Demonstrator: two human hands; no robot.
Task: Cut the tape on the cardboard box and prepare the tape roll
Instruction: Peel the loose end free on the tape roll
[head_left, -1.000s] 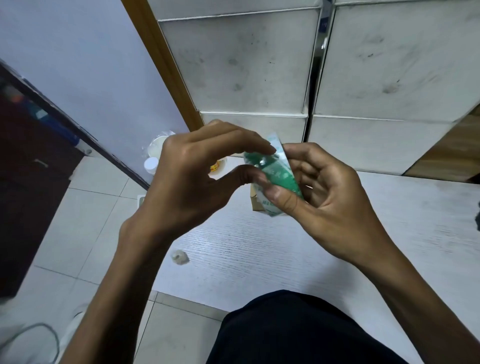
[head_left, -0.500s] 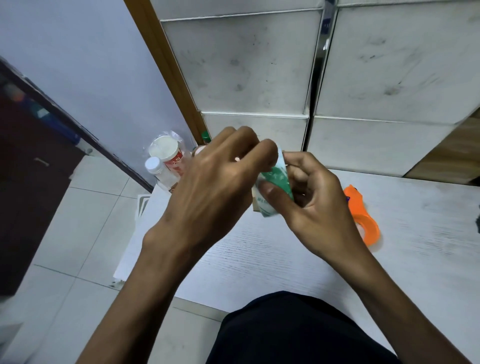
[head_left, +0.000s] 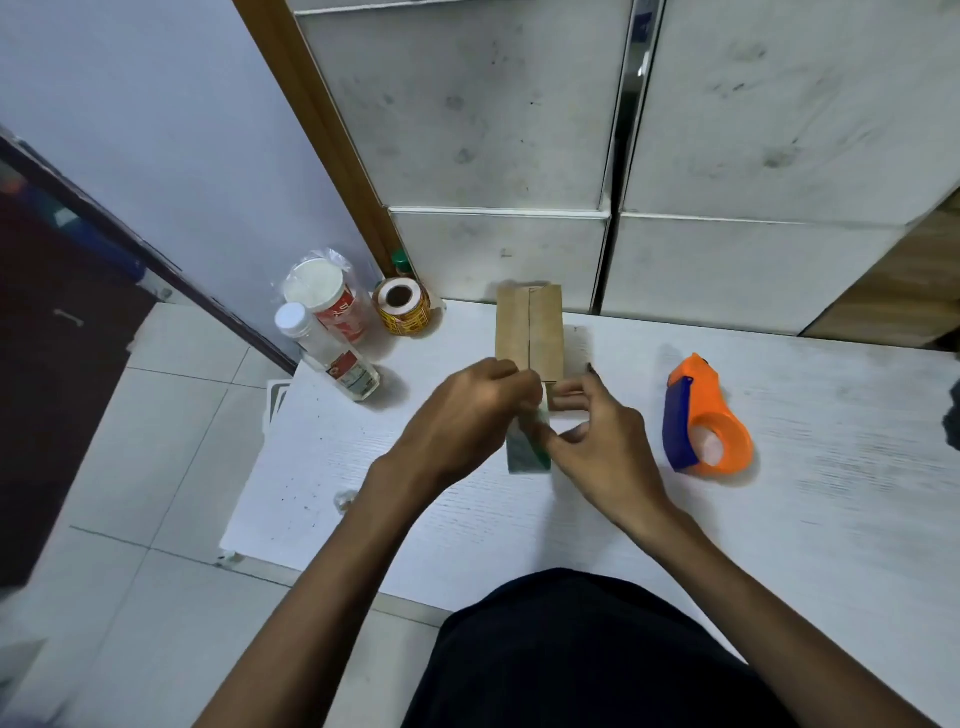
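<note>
A small brown cardboard box (head_left: 530, 327) stands on the white table (head_left: 779, 509) near the back wall, with a seam running down its top. My left hand (head_left: 462, 421) and my right hand (head_left: 597, 441) meet just in front of it and pinch a green and white packet (head_left: 527, 452) between their fingers. The packet hangs down toward the table. An orange and blue tape dispenser (head_left: 706, 423) lies to the right of my right hand, apart from it.
At the table's back left stand a clear bottle with a white cap (head_left: 327, 353), a red and white jar in plastic wrap (head_left: 327, 301) and a yellow label roll (head_left: 402, 306). A crumpled scrap (head_left: 345, 501) lies near the left edge. Grey cabinet panels rise behind the table.
Both hands have lowered with the green packet from in front of the camera down to the table, beside the box. The box and the dispenser have come fully into view.
</note>
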